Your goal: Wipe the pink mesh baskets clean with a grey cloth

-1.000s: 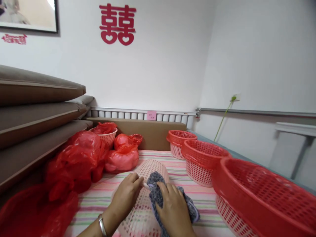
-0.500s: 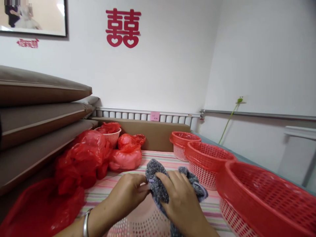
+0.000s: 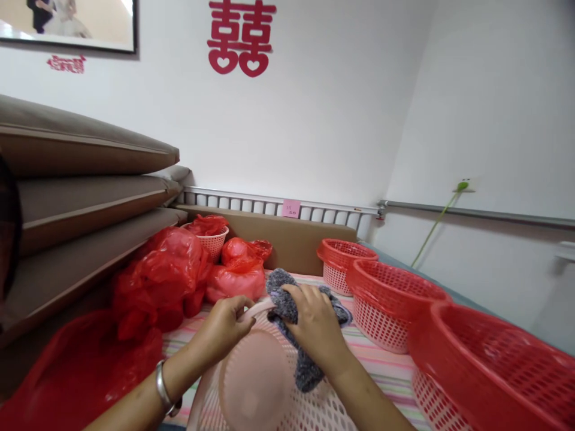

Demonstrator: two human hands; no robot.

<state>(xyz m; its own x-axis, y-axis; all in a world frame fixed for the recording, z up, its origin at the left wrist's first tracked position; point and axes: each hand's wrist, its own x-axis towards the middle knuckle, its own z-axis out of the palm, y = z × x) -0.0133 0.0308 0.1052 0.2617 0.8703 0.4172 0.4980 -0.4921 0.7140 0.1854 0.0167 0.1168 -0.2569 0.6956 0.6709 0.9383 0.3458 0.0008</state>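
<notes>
In the middle foreground is a pale pink plastic basket [image 3: 309,413] with perforated walls and a round solid base facing me. My left hand [image 3: 227,329], with a silver bracelet at the wrist, pinches its rim between thumb and fingers. My right hand [image 3: 317,326] grips a grey fuzzy cloth [image 3: 309,371] bunched against the rim, just right of the left hand. Cloth ends stick out on both sides of the right hand and hang down over the basket. The right fingertips are partly sunk in the cloth.
Several pink baskets with red plastic over their rims, such as this large basket [image 3: 494,359], line the right side. Red plastic bags [image 3: 162,275] and a small basket [image 3: 213,242] stand left, beside stacked grey-brown cushions [image 3: 90,191]. A striped sheet [image 3: 363,365] lies underneath.
The view has shifted slightly. More of the basket, including its round base, now shows. A longer stretch of rim is visible between my left hand and the cloth, which my right hand still grips.
</notes>
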